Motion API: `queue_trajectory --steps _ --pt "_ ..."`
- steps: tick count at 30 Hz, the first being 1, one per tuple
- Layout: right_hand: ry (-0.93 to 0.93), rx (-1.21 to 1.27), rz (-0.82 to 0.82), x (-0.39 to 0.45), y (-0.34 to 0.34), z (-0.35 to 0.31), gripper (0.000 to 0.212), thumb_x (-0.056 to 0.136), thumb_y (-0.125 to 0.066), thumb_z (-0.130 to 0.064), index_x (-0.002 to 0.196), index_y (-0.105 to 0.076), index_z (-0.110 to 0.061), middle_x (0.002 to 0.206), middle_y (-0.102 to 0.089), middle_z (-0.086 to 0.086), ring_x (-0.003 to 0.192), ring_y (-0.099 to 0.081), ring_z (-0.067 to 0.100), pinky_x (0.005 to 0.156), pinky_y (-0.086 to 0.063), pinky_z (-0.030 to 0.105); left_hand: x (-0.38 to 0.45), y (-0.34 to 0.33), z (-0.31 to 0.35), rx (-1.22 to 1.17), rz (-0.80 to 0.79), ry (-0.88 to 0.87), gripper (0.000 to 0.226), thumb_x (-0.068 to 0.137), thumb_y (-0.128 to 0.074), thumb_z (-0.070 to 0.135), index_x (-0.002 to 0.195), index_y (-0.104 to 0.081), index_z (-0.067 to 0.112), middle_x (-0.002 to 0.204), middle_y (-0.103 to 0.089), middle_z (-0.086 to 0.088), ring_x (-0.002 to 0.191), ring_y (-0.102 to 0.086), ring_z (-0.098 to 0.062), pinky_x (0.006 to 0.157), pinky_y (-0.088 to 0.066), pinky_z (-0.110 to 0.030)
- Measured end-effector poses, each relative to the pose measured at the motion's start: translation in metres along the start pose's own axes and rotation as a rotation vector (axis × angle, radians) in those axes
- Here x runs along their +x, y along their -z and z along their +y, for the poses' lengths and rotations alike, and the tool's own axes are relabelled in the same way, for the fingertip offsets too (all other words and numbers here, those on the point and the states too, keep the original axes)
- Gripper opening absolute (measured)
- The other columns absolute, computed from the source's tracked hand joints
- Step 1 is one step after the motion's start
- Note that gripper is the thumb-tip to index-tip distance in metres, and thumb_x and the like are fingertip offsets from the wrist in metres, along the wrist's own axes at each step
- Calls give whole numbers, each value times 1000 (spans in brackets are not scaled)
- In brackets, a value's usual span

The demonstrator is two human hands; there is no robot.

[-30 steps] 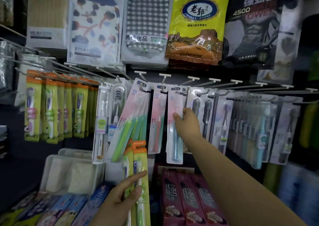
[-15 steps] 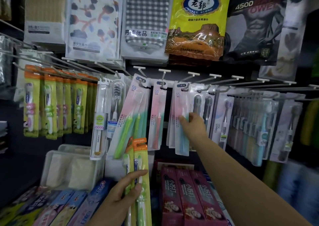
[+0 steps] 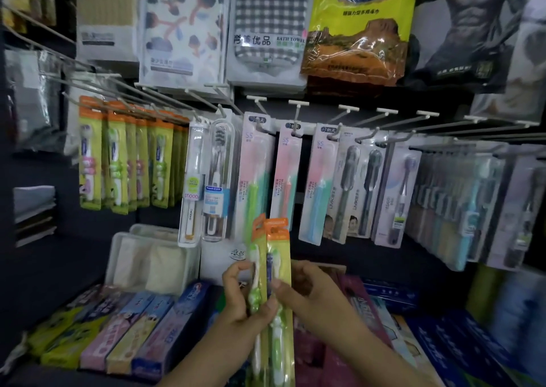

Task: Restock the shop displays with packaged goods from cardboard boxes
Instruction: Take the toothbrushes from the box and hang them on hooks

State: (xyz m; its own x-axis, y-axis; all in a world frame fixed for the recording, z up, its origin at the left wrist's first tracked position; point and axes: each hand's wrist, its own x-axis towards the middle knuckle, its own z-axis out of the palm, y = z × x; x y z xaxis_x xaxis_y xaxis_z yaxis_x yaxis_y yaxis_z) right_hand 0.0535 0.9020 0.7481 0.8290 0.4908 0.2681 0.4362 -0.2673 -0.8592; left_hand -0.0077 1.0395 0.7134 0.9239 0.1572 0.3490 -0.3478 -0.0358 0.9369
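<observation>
Two green-and-orange toothbrush packs (image 3: 277,268) stand upright low in the middle, in front of the display. My left hand (image 3: 242,304) grips them from the left, thumb and fingers curled round the packs. From the right, my right hand (image 3: 307,295) pinches the front pack's edge. Matching green-and-orange packs (image 3: 118,162) hang on pegs at the left. A pink-and-blue toothbrush pack (image 3: 317,186) hangs on its hook right of centre, with no hand on it.
Metal peg hooks (image 3: 348,112) stick out toward me across the wall. More toothbrush packs (image 3: 461,203) crowd the right. Bath towel packs (image 3: 266,26) hang above. Toothpaste boxes (image 3: 141,333) lie on the shelf below, beside a clear plastic bin (image 3: 147,256).
My right hand let go of the pink-and-blue pack on its hook and came down to the packs held by my left hand. The view shifted closer and lower.
</observation>
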Motion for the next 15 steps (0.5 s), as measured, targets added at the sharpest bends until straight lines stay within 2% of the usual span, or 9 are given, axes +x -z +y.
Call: queue_trajectory --steps 2,4,7,9,11,13,15 --pt "-10 -2 7 -4 0 -1 29 80 -72 -42 100 -64 -23 95 -72 -6 89 -67 7 84 -55 30 -4 -3 -1 -35 12 10 74 72 -64 28 124 -17 51 103 -61 37 90 -60 18 93 -44 -29" --pt "5 14 17 -7 -1 0 17 84 -72 -31 96 -66 -21 91 -73 -5 86 -68 7 80 -56 27 -10 -5 -2 -44 24 22 87 70 -66 27 128 -8 56 94 -67 36 91 -64 10 92 -46 -31" --pt "31 79 -11 -14 -2 -4 13 85 -70 -26 96 -67 -21 90 -73 -7 84 -68 2 76 -54 20 -17 -5 -1 -107 110 66 95 70 -82 24 130 -15 57 94 -69 28 90 -67 5 88 -51 -32" --pt "45 124 -25 -17 -5 -4 11 86 -69 -27 95 -69 -22 91 -74 -7 85 -68 5 80 -56 26 -23 -4 3 -159 145 93 84 62 -84 25 129 -37 45 98 -72 18 92 -69 -2 79 -54 -26" --pt "65 173 -28 -17 -10 -7 9 87 -68 -26 94 -71 -21 91 -75 -6 88 -70 10 85 -56 35 -29 -3 8 -174 183 93 60 62 -75 22 119 -57 30 98 -74 10 90 -70 -7 68 -54 -19" --pt "83 226 -47 -16 -19 -10 9 90 -65 -19 94 -73 -21 92 -75 -6 88 -71 12 84 -56 35 -34 0 12 -207 257 91 50 64 -72 20 113 -63 22 95 -75 4 87 -71 -12 65 -54 -20" --pt "114 252 -77 -15 -29 -16 12 91 -63 -16 95 -73 -22 92 -75 -7 88 -71 10 80 -56 27 -39 6 15 -229 334 79 47 66 -72 19 112 -62 23 94 -75 4 86 -71 -13 65 -55 -23"
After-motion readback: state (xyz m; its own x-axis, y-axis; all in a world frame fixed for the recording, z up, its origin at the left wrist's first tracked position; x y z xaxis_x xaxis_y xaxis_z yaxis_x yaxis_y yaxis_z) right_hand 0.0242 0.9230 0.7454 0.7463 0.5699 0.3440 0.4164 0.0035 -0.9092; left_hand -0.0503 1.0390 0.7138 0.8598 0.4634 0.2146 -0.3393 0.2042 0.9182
